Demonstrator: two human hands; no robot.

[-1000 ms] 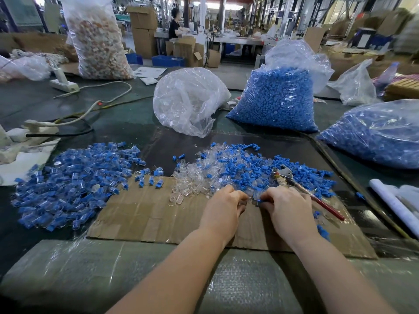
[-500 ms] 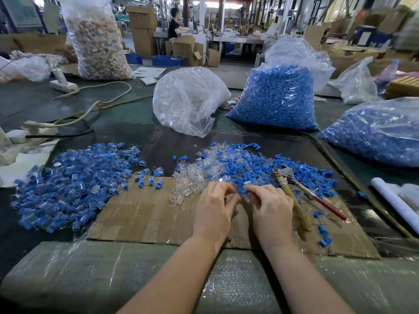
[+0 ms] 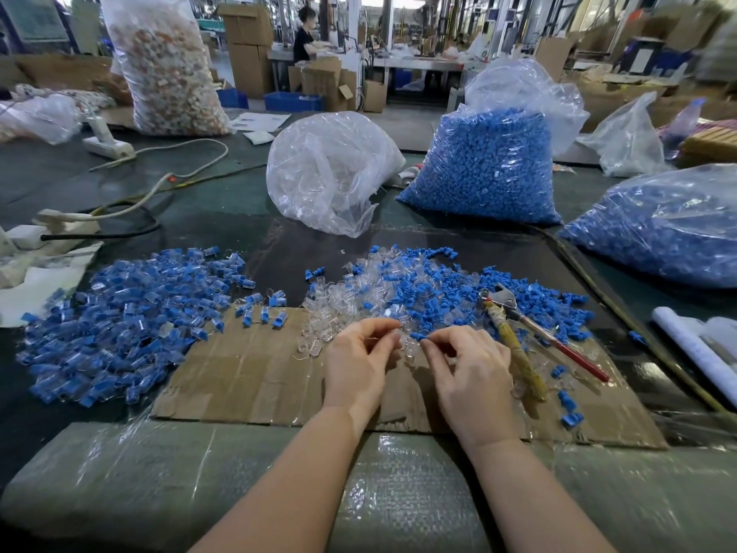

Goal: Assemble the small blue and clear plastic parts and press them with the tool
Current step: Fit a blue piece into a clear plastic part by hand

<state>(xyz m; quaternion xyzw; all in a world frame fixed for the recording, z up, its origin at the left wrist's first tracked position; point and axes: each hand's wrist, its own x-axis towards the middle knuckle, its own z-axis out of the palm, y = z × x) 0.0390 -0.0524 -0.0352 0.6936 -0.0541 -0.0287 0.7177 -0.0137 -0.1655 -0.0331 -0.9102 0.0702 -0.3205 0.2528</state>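
Both hands meet over the cardboard sheet [image 3: 239, 377] at the near edge of a mixed heap of loose blue and clear plastic parts [image 3: 418, 293]. My left hand [image 3: 357, 361] pinches a small clear part [image 3: 401, 339] between thumb and fingers. My right hand [image 3: 468, 373] pinches a small blue part [image 3: 418, 336] at its fingertips, right beside the clear one. The pressing tool [image 3: 518, 345], pliers with a red and a tape-wrapped handle, lies on the cardboard just right of my right hand. A big pile of joined blue-and-clear pieces [image 3: 123, 321] lies to the left.
Behind the heap stand a clear bag of clear parts [image 3: 331, 173] and a bag of blue parts [image 3: 490, 165]; another blue bag [image 3: 662, 229] lies at the right. A power strip and cables [image 3: 111, 145] cross the back left. A white roll [image 3: 694, 349] lies at the right edge.
Both hands drew back slightly from the heap and came together at the fingertips. My right hand moved left away from the tool, now with a blue part beside the left hand's clear part.
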